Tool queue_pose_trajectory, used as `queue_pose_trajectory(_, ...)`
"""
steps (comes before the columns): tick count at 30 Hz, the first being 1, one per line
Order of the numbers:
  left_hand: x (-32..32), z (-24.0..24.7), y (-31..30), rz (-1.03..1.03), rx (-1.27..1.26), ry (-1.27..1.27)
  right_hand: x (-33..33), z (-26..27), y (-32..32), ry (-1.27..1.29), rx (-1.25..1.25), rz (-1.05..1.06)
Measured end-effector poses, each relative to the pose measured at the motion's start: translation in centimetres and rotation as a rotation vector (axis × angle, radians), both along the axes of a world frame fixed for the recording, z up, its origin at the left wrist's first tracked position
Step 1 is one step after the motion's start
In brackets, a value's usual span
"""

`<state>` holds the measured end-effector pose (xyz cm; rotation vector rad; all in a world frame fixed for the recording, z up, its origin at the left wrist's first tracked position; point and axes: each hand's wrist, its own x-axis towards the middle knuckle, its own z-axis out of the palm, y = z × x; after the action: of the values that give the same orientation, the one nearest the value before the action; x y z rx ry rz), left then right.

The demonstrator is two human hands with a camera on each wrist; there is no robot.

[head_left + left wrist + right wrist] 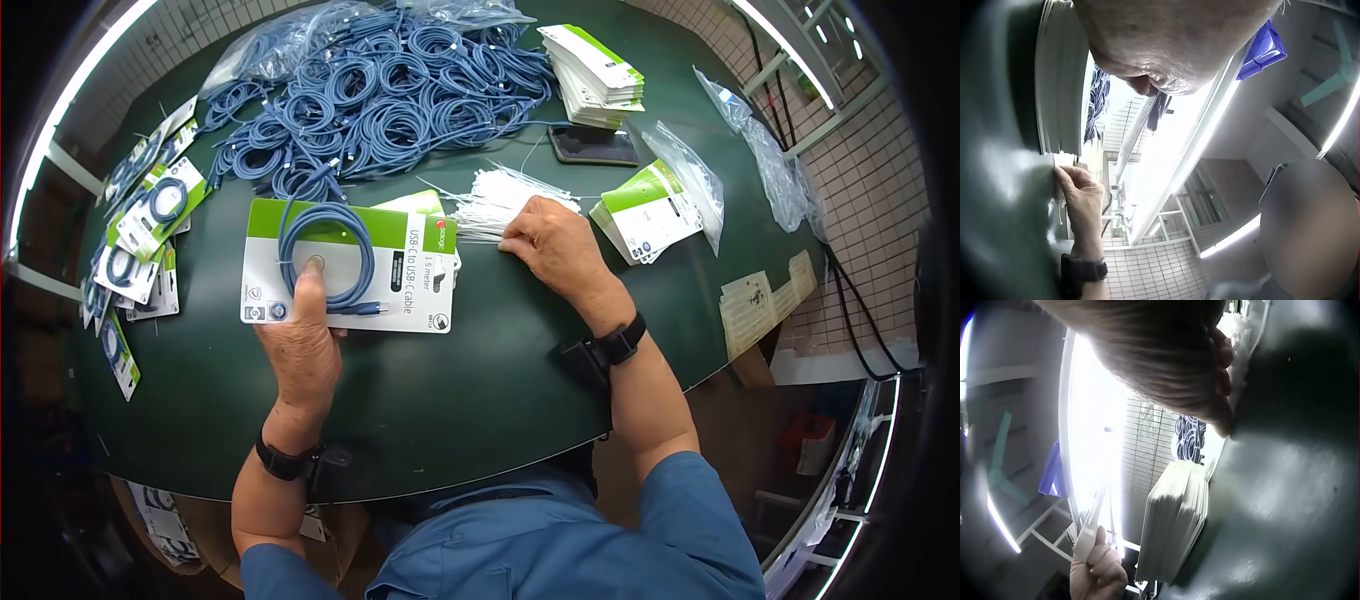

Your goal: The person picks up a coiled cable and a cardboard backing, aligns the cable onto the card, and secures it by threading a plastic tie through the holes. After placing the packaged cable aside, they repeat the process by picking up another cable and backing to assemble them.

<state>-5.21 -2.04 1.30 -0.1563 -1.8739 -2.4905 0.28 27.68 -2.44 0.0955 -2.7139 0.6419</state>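
My left hand [305, 345] holds a white and green cable card [425, 300] up off the table, thumb pressed on its face. A coiled blue USB cable [368, 265] lies against the card under that thumb. Behind it, a stack of cards [412, 203] is mostly hidden in the head view; the right wrist view shows the thick stack [1172, 519] standing on the table. At the near edge of a heap of white cable ties [490, 200], my right hand [560, 245] pinches a tie between thumb and forefinger, its tip largely covered by the fingers.
Many coiled blue cables [350, 100] are heaped at the back. Carded cables [140, 235] pile up on the left. Stacked cards [595, 75], a phone [595, 145], more cards [650, 210] and clear plastic bags [770, 160] lie on the right of the green table [480, 400].
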Motion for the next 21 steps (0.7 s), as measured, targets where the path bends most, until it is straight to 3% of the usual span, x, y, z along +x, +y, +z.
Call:
queue_pose_trajectory(14, 0.5, -1.1, -0.1, -0.029, -0.023, 0.032, 0.5, 1.3, -0.4, -0.011, 0.031, -0.072)
queue_pose_trajectory(16, 0.3, -2.3, -0.4, 0.017, -0.122, 0.238, 0.5, 1.4, -0.3, -0.006, 0.015, -0.091)
queue_pose_trajectory(21, 1.8, -2.7, -0.5, 0.071, -0.399, 0.605, 0.2, 2.2, 0.2, 0.052, -0.379, -0.106)
